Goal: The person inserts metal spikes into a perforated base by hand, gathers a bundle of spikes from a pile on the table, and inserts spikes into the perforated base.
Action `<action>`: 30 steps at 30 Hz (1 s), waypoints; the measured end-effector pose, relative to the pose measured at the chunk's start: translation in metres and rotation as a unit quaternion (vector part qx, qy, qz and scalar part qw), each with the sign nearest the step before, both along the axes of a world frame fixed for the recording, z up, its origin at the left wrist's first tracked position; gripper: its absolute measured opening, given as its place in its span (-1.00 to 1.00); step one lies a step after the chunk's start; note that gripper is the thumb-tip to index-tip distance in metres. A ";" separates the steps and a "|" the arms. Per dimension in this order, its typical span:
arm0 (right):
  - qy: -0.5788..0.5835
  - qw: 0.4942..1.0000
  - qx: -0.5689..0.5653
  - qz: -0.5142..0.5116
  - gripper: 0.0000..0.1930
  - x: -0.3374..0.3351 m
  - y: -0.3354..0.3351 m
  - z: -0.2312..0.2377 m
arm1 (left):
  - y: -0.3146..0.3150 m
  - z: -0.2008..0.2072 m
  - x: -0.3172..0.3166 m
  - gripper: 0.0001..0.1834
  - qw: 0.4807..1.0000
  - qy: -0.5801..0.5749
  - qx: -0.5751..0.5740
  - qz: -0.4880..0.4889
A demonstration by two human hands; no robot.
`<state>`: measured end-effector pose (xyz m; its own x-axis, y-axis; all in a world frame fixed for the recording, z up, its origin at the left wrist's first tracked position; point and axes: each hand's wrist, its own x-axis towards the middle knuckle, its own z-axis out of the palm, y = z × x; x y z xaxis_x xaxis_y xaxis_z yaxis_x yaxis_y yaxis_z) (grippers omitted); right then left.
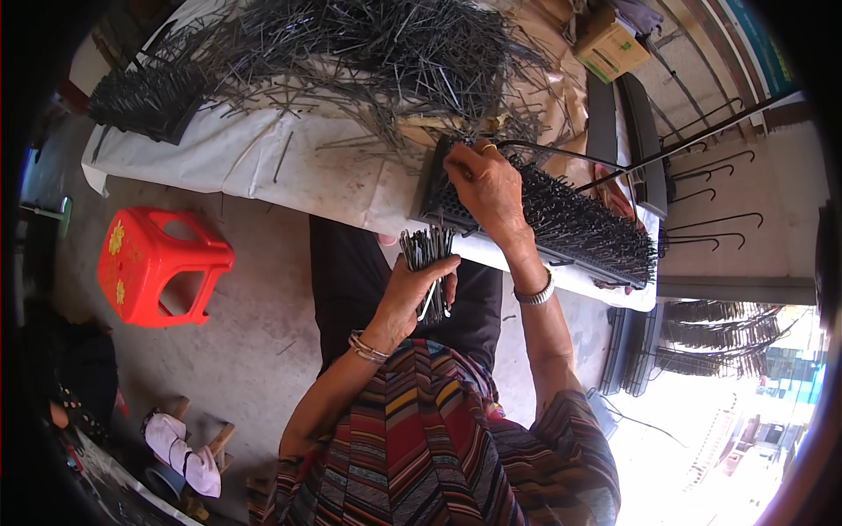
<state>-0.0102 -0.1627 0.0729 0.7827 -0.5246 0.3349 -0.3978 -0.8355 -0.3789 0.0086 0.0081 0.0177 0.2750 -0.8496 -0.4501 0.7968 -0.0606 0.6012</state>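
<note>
Across the top of our view stretches the desk (241,162), draped in a wrinkled pale cloth (342,180). We see a large, tangled heap of thin dark sticks (377,53) spread over its far part. Nearer us, along the right part of its front edge, a long black tray (430,188) is packed with upright dark rods (592,223). Beyond the desk's front edge, to the left, we find a red stool (132,263) with yellow flowers on its seat. A smaller block of bristling rods (145,98) sits at the desk's left end. The person's right grip (489,188) is over the tray's left end, thumb and fingers drawn together; we cannot tell whether they pinch a stick. Below it, just off the desk's edge, the left grip (410,289) is closed around a bundle of sticks (427,250). We notice a pale metal wristband (537,294) on the right wrist, bracelets (367,347) on the left, and a ring (488,148) on a right finger.
</note>
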 end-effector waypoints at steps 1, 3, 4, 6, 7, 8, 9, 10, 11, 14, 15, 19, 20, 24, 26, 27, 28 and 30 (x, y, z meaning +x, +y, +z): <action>-0.001 1.000 0.000 0.000 -0.91 -0.002 0.001 0.000 | 0.000 0.000 0.000 -0.83 1.000 -0.001 0.000 0.000; 0.017 1.000 -0.009 0.022 -0.91 -0.009 0.001 0.000 | 0.001 -0.001 -0.001 -0.82 1.000 0.002 -0.004 -0.004; 0.017 1.000 -0.009 0.021 -0.91 -0.009 0.001 -0.001 | 0.002 -0.003 -0.001 -0.82 1.000 0.002 -0.004 -0.006; 0.001 1.000 -0.003 0.012 -0.91 -0.009 -0.003 -0.001 | 0.002 -0.004 0.000 -0.82 1.000 0.008 -0.009 -0.013; 0.001 1.000 -0.004 0.010 -0.91 -0.008 -0.007 -0.003 | 0.001 -0.003 -0.001 -0.82 1.000 0.008 -0.010 -0.015; -0.011 1.000 0.001 0.010 -0.91 -0.006 -0.010 -0.006 | 0.000 -0.001 -0.001 -0.81 1.000 0.010 -0.004 -0.022; -0.023 1.000 0.007 0.012 -0.91 -0.004 -0.010 -0.007 | 0.000 0.000 -0.001 -0.81 1.000 0.013 0.002 -0.027; -0.023 1.000 0.006 0.011 -0.91 -0.004 -0.010 -0.007 | 0.000 0.000 -0.001 -0.81 1.000 0.012 0.002 -0.028; -0.017 1.000 -0.001 0.015 -0.91 -0.004 -0.010 -0.006 | -0.001 0.001 -0.002 -0.80 1.000 0.012 0.000 -0.028; -0.005 0.999 0.012 0.046 -0.90 -0.004 -0.009 -0.005 | 0.001 0.000 -0.002 -0.79 0.999 0.017 -0.002 -0.030; 0.000 0.997 0.030 0.069 -0.90 -0.005 -0.011 -0.005 | 0.001 -0.001 -0.002 -0.78 0.999 0.022 -0.003 -0.034; -0.014 0.998 0.033 0.043 -0.91 -0.003 -0.011 -0.010 | 0.000 -0.001 -0.003 -0.77 0.998 0.032 -0.004 -0.045; -0.032 0.999 0.018 0.009 -0.91 -0.002 -0.009 -0.015 | 0.000 -0.001 -0.004 -0.77 0.998 0.032 -0.003 -0.044; -0.065 0.998 0.015 -0.006 -0.94 -0.007 0.002 -0.020 | 0.002 0.000 -0.005 -0.78 0.999 0.028 0.002 -0.040; -0.065 0.997 0.038 0.003 -0.94 -0.009 0.003 -0.018 | 0.002 -0.001 -0.004 -0.78 0.999 0.027 -0.002 -0.040; -0.059 0.998 0.031 -0.008 -0.94 -0.007 0.001 -0.017 | 0.002 -0.001 -0.003 -0.79 0.999 0.025 -0.007 -0.041; -0.053 0.998 0.023 -0.020 -0.93 -0.006 -0.001 -0.016 | 0.002 -0.001 -0.003 -0.79 0.999 0.025 -0.006 -0.043; -0.052 0.998 0.015 -0.024 -0.93 -0.005 -0.003 -0.014 | 0.002 0.000 -0.004 -0.79 0.999 0.021 -0.004 -0.046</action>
